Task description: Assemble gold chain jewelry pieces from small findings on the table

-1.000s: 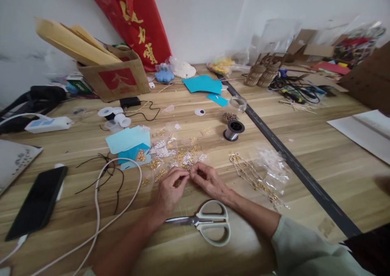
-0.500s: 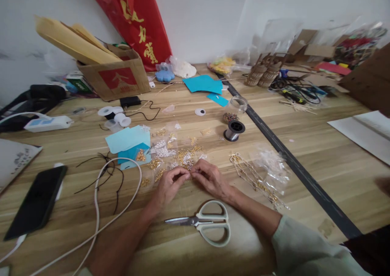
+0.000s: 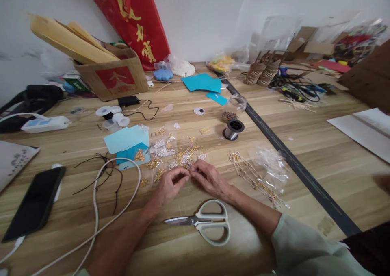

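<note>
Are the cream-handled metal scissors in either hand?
No, the scissors lie on the brown wooden table, apart from left hand and right hand.

One left hand (image 3: 169, 182) and one right hand (image 3: 211, 179) are showing; one pair of scissors (image 3: 201, 219), one wire spool (image 3: 232, 134), one googly eye (image 3: 199, 111), one smartphone (image 3: 34, 205) and one clear jar (image 3: 237, 106) are resting on one table (image 3: 329, 170).

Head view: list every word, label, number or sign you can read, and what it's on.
"力": red bag, gold middle character; the other two too stylised to read surely.
"LA_YECHE": white package at left; third letter unclear, line below blurred.
Plane-like emblem on red panel: cardboard box; characters beneath too blurred.
Green box: print too small.
No readable numbers.
</note>
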Demonstrator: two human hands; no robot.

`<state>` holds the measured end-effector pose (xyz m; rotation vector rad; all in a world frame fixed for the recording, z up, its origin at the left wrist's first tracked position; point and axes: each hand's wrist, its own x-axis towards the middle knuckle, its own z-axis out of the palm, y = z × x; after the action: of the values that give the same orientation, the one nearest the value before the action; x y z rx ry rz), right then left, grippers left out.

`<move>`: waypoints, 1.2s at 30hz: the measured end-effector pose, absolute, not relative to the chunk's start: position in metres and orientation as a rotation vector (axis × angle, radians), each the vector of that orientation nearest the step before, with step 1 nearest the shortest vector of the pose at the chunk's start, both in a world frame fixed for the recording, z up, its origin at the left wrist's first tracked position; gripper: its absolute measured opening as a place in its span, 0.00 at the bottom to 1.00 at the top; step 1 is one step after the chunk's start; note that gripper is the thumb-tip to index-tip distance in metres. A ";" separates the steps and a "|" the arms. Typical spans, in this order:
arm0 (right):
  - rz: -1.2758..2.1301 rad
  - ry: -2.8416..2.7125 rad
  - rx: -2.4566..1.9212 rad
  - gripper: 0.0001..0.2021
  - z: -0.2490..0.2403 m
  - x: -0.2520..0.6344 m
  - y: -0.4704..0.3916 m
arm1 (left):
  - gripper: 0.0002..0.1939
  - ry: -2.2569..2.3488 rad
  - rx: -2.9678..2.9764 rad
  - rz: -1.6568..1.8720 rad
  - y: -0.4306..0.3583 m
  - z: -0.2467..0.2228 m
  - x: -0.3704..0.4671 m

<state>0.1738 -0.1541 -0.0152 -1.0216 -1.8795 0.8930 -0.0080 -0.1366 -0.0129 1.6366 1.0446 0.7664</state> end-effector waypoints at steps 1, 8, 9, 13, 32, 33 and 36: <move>0.912 -1.866 -1.027 0.06 -0.015 0.174 -0.154 | 0.05 1.046 1.627 0.768 -0.137 -0.014 -0.008; 0.992 -1.818 -1.048 0.07 -0.015 0.173 -0.155 | 0.04 1.079 1.547 0.779 -0.138 -0.013 -0.005; 0.994 -1.815 -1.051 0.07 -0.015 0.173 -0.155 | 0.04 1.084 1.537 0.779 -0.139 -0.012 -0.005; 0.989 -1.811 -1.062 0.08 -0.014 0.172 -0.155 | 0.05 1.096 1.518 0.755 -0.140 -0.010 -0.004; 0.955 -1.834 -1.059 0.06 -0.013 0.171 -0.155 | 0.07 1.065 1.684 0.732 -0.139 -0.012 -0.009; 0.958 -1.835 -1.059 0.06 -0.013 0.171 -0.155 | 0.07 1.058 1.694 0.736 -0.139 -0.012 -0.009; 0.972 -1.833 -1.051 0.06 -0.013 0.171 -0.156 | 0.08 1.044 1.720 0.750 -0.138 -0.010 -0.009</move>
<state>0.1715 -0.1557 -0.0130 -1.0510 -1.8329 0.9723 -0.0092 -0.1384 -0.0102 1.7199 1.0441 0.7500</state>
